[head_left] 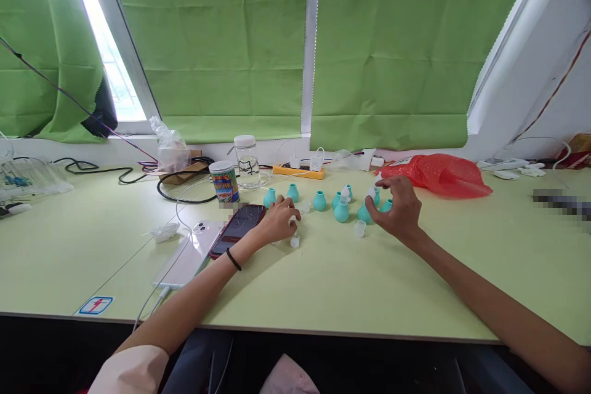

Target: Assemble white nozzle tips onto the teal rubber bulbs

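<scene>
Several turquoise rubber bulbs [319, 201] with round bellies and short necks stand in a loose group on the table. A white translucent tip sits in the neck of one bulb [341, 212]. My right hand [401, 208] is at the group's right side, with thumb and forefinger closed on a small whitish translucent piece [372, 192]. It partly covers the bulbs behind it. My left hand [278, 221] is curled low over small clear plastic cups, one cup [295, 241] just below its fingers. What its fingertips hold is hidden. Another clear cup [359, 229] stands before the bulbs.
Left of the bulbs lie a dark phone [240, 229] and a pale phone [198, 246] with a cable. Behind them stand a printed canister [224, 183] and a clear jar [247, 163]. An orange power strip [289, 170] and a red plastic bag [443, 175] are farther back.
</scene>
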`<state>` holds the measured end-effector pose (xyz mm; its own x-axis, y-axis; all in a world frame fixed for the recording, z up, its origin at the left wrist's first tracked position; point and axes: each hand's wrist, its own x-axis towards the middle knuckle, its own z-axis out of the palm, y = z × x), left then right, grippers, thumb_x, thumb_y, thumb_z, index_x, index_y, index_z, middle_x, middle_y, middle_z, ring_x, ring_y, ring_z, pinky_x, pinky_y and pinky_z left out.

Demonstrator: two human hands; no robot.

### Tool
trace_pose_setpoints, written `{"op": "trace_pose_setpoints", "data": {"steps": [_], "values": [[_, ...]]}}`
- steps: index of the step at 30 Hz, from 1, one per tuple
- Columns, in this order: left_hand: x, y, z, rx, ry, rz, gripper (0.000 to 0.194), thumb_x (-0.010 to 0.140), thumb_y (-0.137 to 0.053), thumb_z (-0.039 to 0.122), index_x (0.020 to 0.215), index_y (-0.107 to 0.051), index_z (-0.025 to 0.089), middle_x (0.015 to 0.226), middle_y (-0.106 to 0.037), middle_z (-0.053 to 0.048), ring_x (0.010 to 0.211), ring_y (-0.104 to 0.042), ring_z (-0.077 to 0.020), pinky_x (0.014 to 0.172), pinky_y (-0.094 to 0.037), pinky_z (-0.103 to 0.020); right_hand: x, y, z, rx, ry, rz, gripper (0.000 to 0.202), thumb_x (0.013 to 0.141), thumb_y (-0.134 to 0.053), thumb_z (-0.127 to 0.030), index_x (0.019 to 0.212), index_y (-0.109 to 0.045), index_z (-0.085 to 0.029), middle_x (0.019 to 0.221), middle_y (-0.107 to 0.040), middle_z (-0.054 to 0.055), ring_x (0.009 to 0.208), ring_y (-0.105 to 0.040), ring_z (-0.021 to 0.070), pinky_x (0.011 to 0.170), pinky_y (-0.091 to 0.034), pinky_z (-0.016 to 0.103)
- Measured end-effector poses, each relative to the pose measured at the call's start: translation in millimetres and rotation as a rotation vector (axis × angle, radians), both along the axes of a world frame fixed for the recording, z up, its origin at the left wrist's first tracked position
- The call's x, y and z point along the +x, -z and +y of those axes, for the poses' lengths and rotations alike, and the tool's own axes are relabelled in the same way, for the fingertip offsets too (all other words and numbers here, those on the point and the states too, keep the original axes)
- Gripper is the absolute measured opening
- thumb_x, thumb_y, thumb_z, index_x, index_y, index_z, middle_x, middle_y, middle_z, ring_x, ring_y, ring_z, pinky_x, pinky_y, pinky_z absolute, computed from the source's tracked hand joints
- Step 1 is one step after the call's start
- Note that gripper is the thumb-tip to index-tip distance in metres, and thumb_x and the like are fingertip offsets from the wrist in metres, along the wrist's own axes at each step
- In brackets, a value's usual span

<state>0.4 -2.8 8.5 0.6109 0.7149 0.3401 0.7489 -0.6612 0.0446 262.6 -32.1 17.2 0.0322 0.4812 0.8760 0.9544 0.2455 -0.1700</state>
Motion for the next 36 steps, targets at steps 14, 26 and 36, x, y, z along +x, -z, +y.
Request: {"op": "trace_pose_setpoints", "data": {"steps": [14, 26, 36], "values": [[-5.9, -4.4, 1.8, -0.179, 0.153, 0.111, 0.018, 0.063, -0.050, 0.015, 0.074, -0.064, 0.018, 0.075, -0.061, -0.004, 0.078, -0.051, -0.0162, 0.067, -0.037, -0.024, -5.5, 10.5, -3.5, -0.786, -0.458, -0.182, 0.016, 0.060, -0.055, -0.033, 0.058, -0.055, -0.017, 0.052, -0.050, 0.000, 0.052, -0.046, 0.0129, 0.046, -0.031, 0.024], [11.1, -6.7, -12.6, -0.288, 0.230, -0.479, 0.019, 0.069, -0.051, 0.025, 0.078, -0.063, 0.012, 0.074, -0.063, -0.005, 0.062, -0.054, -0.0105, 0.060, -0.044, -0.021, -44.8, 28.0, -16.5, -1.089, -1.051, 0.730, 0.039, 0.059, -0.063, -0.036, 0.089, -0.055, -0.012, 0.064, -0.051, 0.000, 0.053, -0.047, 0.0087, 0.048, -0.044, 0.024], [27.7, -2.7, -33.3, -0.538, 0.298, -0.682, 0.022, 0.065, -0.058, 0.028, 0.077, -0.064, 0.011, 0.073, -0.063, -0.006, 0.065, -0.055, -0.0116, 0.061, -0.047, -0.022, -50.7, 32.9, -20.5, -1.088, -1.063, 0.685, 0.030, 0.061, -0.061, -0.040, 0.076, -0.059, -0.014, 0.061, -0.049, 0.000, 0.051, -0.043, 0.0082, 0.046, -0.042, 0.022]]}}
